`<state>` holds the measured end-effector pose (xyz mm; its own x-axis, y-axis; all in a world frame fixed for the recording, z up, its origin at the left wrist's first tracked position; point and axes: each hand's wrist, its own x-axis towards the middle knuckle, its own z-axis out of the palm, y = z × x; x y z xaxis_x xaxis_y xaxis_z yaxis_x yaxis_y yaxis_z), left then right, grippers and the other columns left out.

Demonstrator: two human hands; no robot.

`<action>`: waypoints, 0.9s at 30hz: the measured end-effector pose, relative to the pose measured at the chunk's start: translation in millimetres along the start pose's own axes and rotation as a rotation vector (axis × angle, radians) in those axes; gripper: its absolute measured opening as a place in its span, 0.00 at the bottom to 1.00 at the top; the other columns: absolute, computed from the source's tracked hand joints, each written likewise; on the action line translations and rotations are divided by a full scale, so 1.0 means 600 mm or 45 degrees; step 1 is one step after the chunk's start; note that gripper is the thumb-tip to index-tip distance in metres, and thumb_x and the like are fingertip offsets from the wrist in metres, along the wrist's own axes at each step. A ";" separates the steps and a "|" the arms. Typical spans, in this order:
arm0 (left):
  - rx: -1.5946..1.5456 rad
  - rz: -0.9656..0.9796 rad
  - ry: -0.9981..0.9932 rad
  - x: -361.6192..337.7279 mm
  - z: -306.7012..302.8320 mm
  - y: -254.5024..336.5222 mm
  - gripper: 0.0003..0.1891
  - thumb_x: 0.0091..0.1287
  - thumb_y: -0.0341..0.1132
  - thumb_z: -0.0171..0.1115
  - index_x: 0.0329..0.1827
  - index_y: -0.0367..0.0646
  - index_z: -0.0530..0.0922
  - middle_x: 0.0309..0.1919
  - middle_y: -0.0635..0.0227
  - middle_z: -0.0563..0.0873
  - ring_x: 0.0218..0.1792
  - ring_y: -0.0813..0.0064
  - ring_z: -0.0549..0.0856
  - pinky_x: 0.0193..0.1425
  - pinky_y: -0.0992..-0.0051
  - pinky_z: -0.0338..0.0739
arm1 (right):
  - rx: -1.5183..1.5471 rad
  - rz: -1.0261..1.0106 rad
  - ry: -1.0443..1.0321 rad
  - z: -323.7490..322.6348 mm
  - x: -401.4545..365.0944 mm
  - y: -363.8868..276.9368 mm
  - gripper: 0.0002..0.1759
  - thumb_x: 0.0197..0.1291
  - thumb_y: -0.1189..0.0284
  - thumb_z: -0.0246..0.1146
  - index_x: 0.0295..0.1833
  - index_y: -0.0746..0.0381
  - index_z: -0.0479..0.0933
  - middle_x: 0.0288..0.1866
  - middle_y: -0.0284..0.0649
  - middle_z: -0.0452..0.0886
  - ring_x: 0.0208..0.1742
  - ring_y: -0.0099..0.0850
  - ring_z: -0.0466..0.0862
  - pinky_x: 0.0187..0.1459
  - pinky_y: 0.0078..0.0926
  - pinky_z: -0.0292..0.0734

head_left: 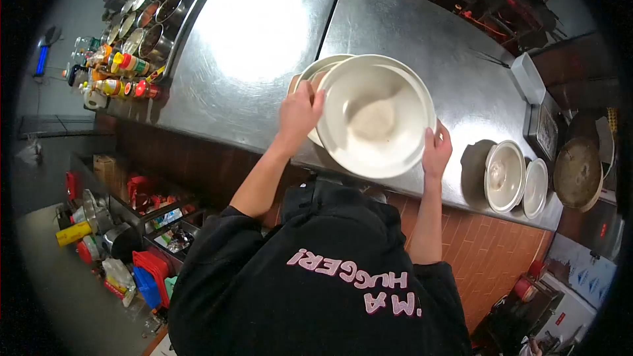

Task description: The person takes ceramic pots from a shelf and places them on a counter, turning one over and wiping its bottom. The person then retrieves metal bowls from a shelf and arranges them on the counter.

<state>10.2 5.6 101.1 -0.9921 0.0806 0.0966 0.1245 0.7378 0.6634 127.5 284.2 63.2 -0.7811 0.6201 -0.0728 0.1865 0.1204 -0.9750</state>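
A large white bowl [376, 115] is tilted above the near edge of a steel counter [257, 33]. My left hand [300, 115] grips its left rim, thumb over the edge. My right hand [436, 151] holds the lower right rim. Behind the bowl's left side, the rim of a second pale bowl [321, 66] shows on the counter; most of it is hidden. My black shirt with pink lettering fills the bottom of the view.
Round metal containers [158, 20] and sauce bottles [125, 76] line the counter's far left. Two pale lids [504, 175] and a dark round pan [577, 171] stand at the right. A lower shelf with coloured tubs [145, 270] lies below left.
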 end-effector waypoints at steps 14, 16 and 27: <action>0.175 -0.055 -0.214 0.071 0.026 -0.160 0.19 0.61 0.47 0.57 0.32 0.36 0.75 0.26 0.49 0.83 0.31 0.49 0.83 0.36 0.55 0.77 | -0.473 -0.287 0.072 0.134 0.033 0.041 0.17 0.59 0.69 0.57 0.52 0.64 0.75 0.41 0.48 0.83 0.44 0.40 0.83 0.46 0.33 0.75; 0.200 -0.038 -0.220 0.074 0.030 -0.165 0.19 0.61 0.48 0.58 0.32 0.36 0.75 0.27 0.49 0.83 0.32 0.49 0.83 0.37 0.55 0.77 | -0.499 -0.265 0.078 0.137 0.032 0.043 0.17 0.59 0.68 0.57 0.52 0.63 0.76 0.42 0.48 0.83 0.44 0.41 0.83 0.46 0.33 0.75; 0.208 -0.001 -0.311 0.074 0.039 -0.189 0.20 0.61 0.48 0.58 0.32 0.35 0.75 0.26 0.48 0.83 0.31 0.49 0.84 0.35 0.55 0.78 | -0.791 -0.206 0.103 0.141 0.035 0.053 0.18 0.58 0.63 0.57 0.53 0.57 0.75 0.39 0.47 0.83 0.41 0.46 0.83 0.45 0.40 0.76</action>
<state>-48.5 -58.4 12.8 -0.9696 0.2241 -0.0986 0.1386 0.8344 0.5334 67.0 235.5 13.1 -0.7853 0.6102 0.1047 0.3994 0.6285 -0.6674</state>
